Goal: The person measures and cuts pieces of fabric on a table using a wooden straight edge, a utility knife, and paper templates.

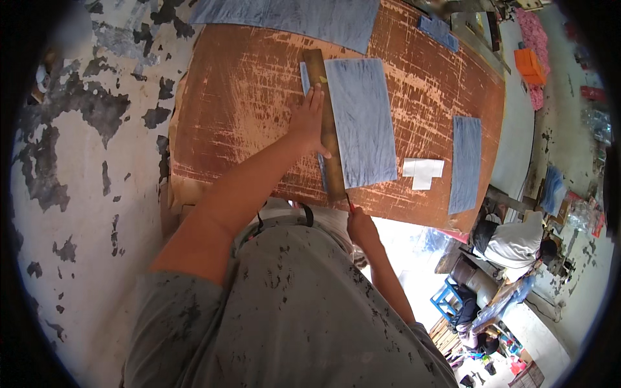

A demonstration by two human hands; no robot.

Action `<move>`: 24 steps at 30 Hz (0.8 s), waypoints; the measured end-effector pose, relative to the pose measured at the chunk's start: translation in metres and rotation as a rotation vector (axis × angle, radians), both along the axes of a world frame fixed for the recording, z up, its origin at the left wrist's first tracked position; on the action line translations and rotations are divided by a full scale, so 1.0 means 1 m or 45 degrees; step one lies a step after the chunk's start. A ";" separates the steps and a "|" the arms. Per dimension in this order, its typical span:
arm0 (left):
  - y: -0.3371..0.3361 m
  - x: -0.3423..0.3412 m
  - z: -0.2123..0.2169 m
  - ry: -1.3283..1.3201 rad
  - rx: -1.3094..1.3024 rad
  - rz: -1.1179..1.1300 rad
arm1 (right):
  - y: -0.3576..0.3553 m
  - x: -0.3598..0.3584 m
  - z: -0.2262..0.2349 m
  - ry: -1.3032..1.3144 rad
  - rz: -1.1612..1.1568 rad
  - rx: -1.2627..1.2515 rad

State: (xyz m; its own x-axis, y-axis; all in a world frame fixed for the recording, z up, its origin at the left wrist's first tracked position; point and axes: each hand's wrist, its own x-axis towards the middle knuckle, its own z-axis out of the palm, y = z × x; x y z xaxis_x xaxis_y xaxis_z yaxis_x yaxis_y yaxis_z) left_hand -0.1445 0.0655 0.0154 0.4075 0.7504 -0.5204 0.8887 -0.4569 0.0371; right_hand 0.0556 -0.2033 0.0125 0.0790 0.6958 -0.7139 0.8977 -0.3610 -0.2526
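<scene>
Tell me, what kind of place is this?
Probably a small craft workshop. A scratched brown worktable holds blue cut sheets; the left hand presses a long wooden ruler on one, and the right hand holds a red tool at its end. Another worker sits nearby.

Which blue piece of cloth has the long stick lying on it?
The big blue cloth piece in the middle of the brown table. The wooden ruler lies along its left edge, pressed by the left hand; the other blue pieces lie bare.

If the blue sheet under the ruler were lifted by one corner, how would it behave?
The blue sheet lies thin and flat, so it would probably flop. It likely slides easily on the board, since the left hand presses the ruler onto it.
</scene>
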 end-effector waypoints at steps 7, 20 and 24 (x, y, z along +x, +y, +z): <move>0.000 -0.001 0.006 0.076 0.002 -0.034 | 0.229 -0.034 0.008 0.177 -0.064 0.604; 0.001 0.001 0.001 0.146 -0.052 -0.035 | 0.379 -0.084 -0.032 0.141 0.158 0.531; 0.000 -0.002 0.007 0.140 -0.055 -0.010 | 0.335 -0.079 -0.022 0.159 0.078 0.517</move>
